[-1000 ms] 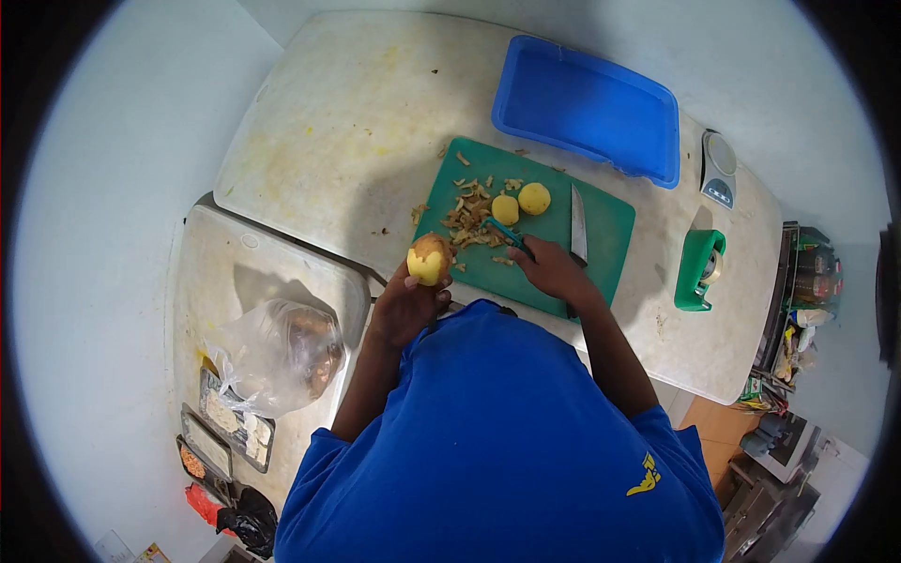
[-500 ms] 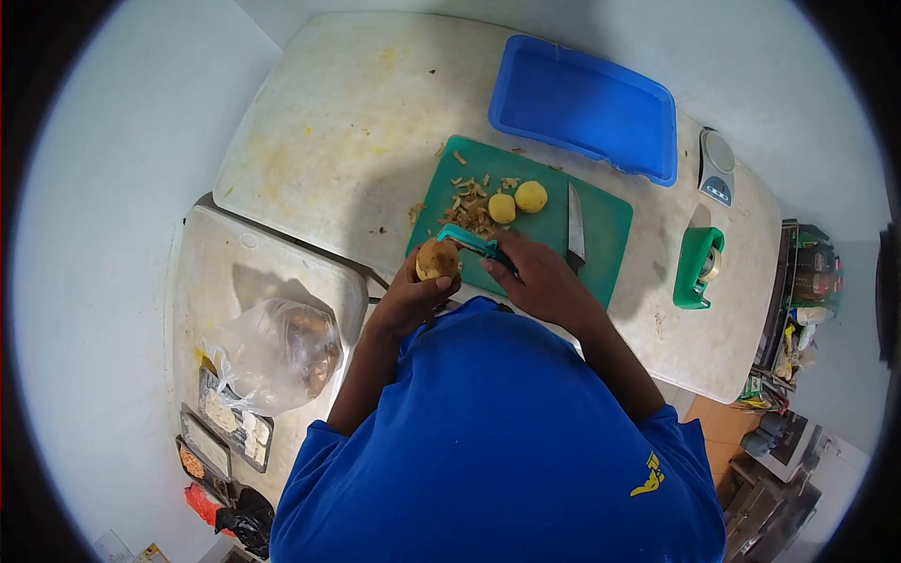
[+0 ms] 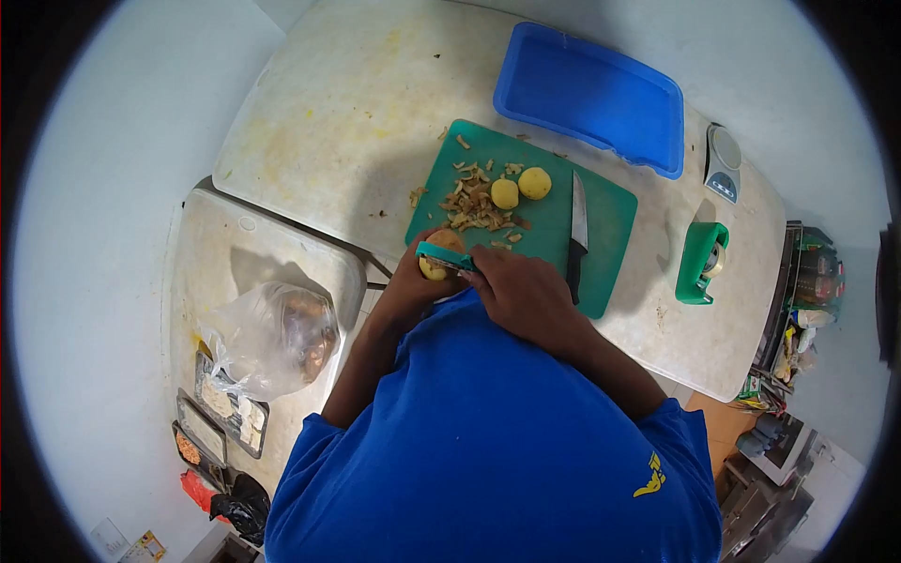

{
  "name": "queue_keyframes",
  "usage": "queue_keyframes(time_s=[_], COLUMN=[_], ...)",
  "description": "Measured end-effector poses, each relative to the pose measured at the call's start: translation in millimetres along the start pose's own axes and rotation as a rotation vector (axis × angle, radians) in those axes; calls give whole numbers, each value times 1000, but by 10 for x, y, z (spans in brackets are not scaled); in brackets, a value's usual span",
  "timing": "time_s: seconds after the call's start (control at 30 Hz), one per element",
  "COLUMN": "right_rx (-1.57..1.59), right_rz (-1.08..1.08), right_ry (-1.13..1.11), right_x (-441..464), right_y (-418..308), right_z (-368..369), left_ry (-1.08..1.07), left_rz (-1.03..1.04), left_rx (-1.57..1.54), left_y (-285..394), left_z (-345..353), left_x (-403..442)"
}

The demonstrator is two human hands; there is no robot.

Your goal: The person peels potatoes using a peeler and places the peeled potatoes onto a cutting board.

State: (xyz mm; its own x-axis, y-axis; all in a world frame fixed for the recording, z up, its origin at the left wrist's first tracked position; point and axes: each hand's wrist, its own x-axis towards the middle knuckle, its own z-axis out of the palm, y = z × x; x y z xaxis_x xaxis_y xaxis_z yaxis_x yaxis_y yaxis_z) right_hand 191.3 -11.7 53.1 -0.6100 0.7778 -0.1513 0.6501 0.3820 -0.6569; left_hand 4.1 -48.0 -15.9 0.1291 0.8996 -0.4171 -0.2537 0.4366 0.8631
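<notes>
A partly peeled potato (image 3: 435, 270) sits in my left hand (image 3: 409, 289), its fingers wrapped around it at the near edge of the green cutting board (image 3: 542, 246). My right hand (image 3: 522, 289) grips a green peeler (image 3: 445, 255), whose head lies across the potato. Two peeled potatoes (image 3: 534, 183) rest on the board beside a pile of brown peelings (image 3: 471, 200). To their right lies a knife (image 3: 577, 235) with a black handle, its blade pointing away from me.
Behind the board stands a blue tray (image 3: 589, 155). A kitchen scale (image 3: 724, 164) and a green tape dispenser (image 3: 702, 264) are at the right. On the left table sits a clear plastic bag (image 3: 272, 340) with brown contents, near dark trays (image 3: 253, 441) of food.
The peeler has come down over the potato toward my body, and my right hand has moved nearer with it. My left hand still holds the potato.
</notes>
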Motion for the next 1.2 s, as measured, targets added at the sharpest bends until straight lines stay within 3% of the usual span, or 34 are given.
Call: queue_keyframes(time_s=[0.37,0.57,0.67,0.87,1.2], right_rx=[-54,-180,-147,-13,-90], right_rz=[33,268,311,20,11], right_ry=[-90,-54,-19,-20,-138], right_x=[-96,80,107,-33,21], right_y=[-40,630,643,89,-52], right_z=[-38,77,-78,-284,-255], left_ry=[60,56,107,171,72], left_rz=[-106,84,47,7,81], left_rx=[137,258,288,474,512], left_y=[-13,231,220,289,161], left_z=[30,161,121,133,-12], left_x=[-113,-308,-211,-81,59])
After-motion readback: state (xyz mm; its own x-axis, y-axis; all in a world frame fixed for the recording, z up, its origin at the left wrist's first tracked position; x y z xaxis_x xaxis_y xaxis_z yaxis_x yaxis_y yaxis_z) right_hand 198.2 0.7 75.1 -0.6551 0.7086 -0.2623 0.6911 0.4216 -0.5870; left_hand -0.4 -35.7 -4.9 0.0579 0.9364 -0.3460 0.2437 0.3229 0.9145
